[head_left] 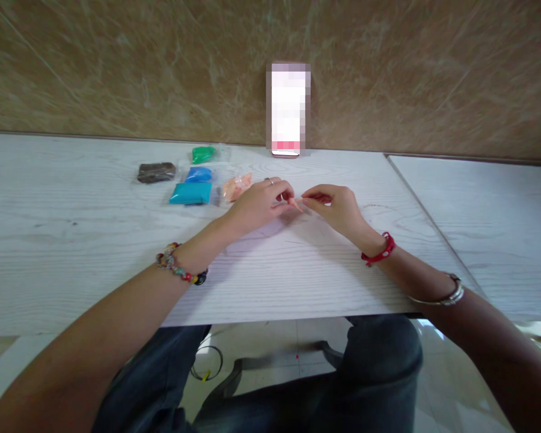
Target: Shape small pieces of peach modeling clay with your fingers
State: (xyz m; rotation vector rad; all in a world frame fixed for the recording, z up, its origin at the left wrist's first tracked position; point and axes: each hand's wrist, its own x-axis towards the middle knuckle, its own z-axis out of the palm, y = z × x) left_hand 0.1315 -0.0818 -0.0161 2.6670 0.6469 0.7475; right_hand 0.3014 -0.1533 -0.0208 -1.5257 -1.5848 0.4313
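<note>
My left hand is closed in a pinch on a small piece of peach modelling clay, whose thin pointed end sticks out below the fingertips. Just to the right, my right hand has thumb and fingers pressed together close to the clay; what lies between those fingertips is too small to make out. Both hands are over the white wood-grain table. Behind my left hand lies a clear bag of peach clay, partly covered by the hand.
Left of my hands lie a turquoise packet, a blue clay packet, a green clay packet and a brown clay packet. A phone with a blurred-out screen leans on the brown marbled wall. A seam crosses the table at right.
</note>
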